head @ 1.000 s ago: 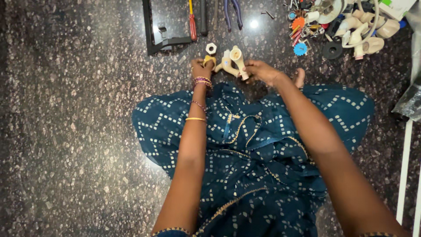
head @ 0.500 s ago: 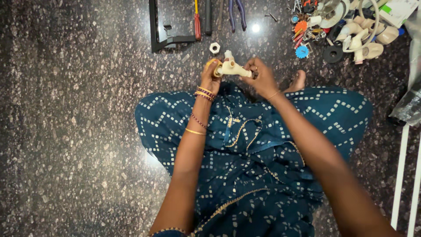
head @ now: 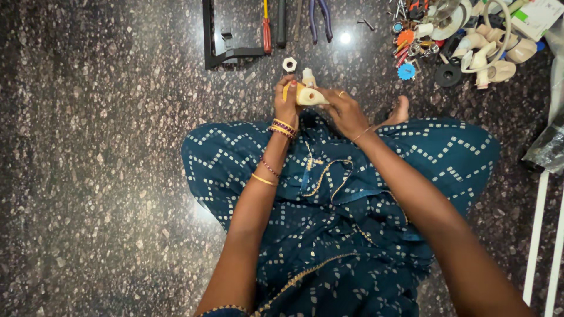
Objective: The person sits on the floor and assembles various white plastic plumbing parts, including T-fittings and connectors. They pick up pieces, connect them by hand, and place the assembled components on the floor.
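I sit cross-legged on a dark speckled stone floor in a blue patterned dress. Both hands hold one cream plastic tap (head: 309,94) just above the floor in front of my knees. My left hand (head: 286,101) grips its end, where a yellow ring shows. My right hand (head: 342,110) closes on the spout side. The tap's open round mouth faces the camera. A white hexagonal nut (head: 289,64) lies on the floor just beyond the hands.
A black frame (head: 218,47), a red-handled screwdriver (head: 267,29), a black tool and blue-handled pliers (head: 320,17) lie at the top. Top right is a heap of cream taps (head: 487,56), a black washer (head: 448,74) and small coloured parts. White rods (head: 537,235) run along the right edge.
The tap was lifted off the floor into both hands and turned so its open mouth faces the camera. Both hands came closer together around it.
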